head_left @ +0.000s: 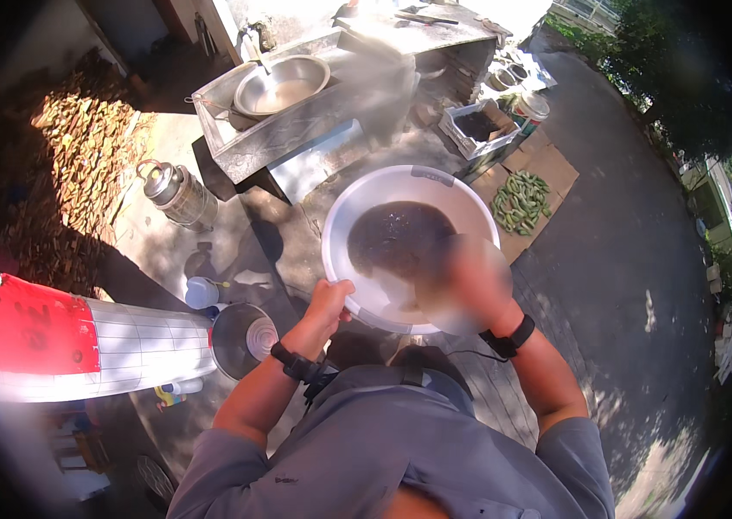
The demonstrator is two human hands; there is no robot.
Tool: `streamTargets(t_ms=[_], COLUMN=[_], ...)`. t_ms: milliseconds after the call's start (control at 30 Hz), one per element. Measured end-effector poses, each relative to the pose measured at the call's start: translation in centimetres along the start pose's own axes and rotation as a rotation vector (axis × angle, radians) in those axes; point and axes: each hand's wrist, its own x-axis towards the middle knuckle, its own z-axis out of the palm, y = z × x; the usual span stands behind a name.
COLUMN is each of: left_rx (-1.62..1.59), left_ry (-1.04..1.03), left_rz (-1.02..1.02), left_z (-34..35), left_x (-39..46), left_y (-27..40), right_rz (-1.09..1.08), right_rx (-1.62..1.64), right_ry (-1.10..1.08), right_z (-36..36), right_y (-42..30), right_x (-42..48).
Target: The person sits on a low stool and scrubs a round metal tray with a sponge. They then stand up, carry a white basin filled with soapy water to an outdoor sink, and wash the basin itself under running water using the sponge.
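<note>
A white plastic basin (375,295) is in front of me, tilted, with dark brown liquid or wet matter (392,237) in it. My left hand (331,301) grips the basin's near left rim, the thumb over the edge. Over the basin's near right side is my right hand (479,282), strongly blurred. A pale, round, blurred shape surrounds its fingers; whether it is a separate thing in the hand cannot be told. The right fingers and whatever they touch are not clear.
Beyond the basin stands a stone sink (255,152) holding a metal bowl (322,71). Green pods or vegetables (521,202) lie on cardboard (560,178) at right, near a white crate (466,146). A metal flask (187,201), a metal bucket (226,340) and a tiled ledge (152,344) are at left.
</note>
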Motion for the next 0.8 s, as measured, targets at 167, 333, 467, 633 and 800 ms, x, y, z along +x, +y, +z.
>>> streamTargets(t_ms=[167, 333, 467, 633, 800], left_rx=[-0.095, -0.179, -0.174, -0.151, -0.199], left_ry=[0.146, 0.187, 0.15, 0.161, 0.202], left_rz=[-0.038, 0.059, 0.157, 0.222, 0.109], left_z=[-2.7, -7.1, -11.8, -17.9, -18.3], left_x=[4.4, 10.0, 16.1, 26.2, 34.0], left_y=[2.6, 6.7, 11.0, 15.1, 22.3], right_rz=[-0.197, -0.309, -0.328, -0.114, -0.159], right_rx=[0.056, 0.173, 0.133, 0.204, 0.176], right_ry=[0.2, 0.151, 0.089, 0.075, 0.063], right_z=[2.9, 5.4, 8.8, 10.4, 10.5], right_y=[1.9, 1.6, 1.1, -0.3, 2.5], right_x=[9.1, 19.3, 27.3, 36.3, 46.0])
